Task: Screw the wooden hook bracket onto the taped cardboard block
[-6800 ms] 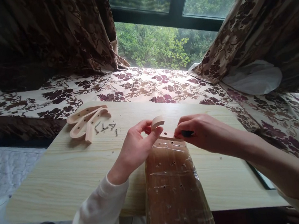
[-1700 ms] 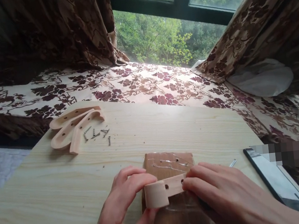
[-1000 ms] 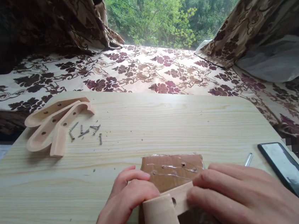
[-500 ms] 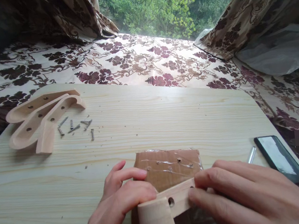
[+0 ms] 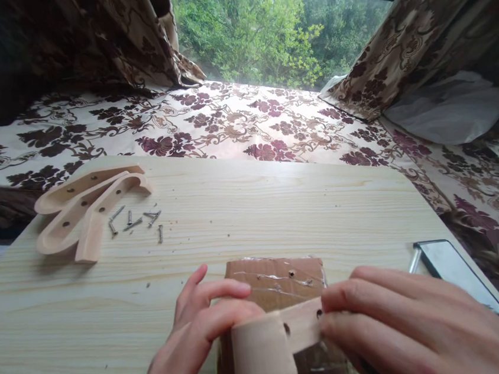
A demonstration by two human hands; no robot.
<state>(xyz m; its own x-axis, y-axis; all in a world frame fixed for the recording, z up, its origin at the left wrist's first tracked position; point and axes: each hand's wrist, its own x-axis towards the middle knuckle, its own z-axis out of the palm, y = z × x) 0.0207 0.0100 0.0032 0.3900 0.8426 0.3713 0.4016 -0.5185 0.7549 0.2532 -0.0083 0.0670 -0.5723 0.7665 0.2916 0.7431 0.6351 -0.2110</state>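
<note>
A pale wooden hook (image 5: 267,352) with a curled end and drilled holes is held between my two hands. My left hand (image 5: 202,335) closes around the curled end, index finger along its top edge. My right hand (image 5: 369,311) pinches the flat, holed end between thumb and fingers. Beneath the hook is a brown cardboard box (image 5: 280,267) covered in clear tape, with several small holes punched in its top. Whether the hook touches the box is hard to tell.
More wooden hooks (image 5: 88,228) lie stacked at the table's left, beside several loose screws (image 5: 132,223). A dark-edged phone-like device (image 5: 457,272) and a metal rod (image 5: 415,260) are at the right. Crumbs dot the table (image 5: 255,204); floral fabric (image 5: 260,120) lies beyond.
The view has tipped upward a little. The hook has tilted, its curled end lifting and turning in my hands, and both hands keep their grip.
</note>
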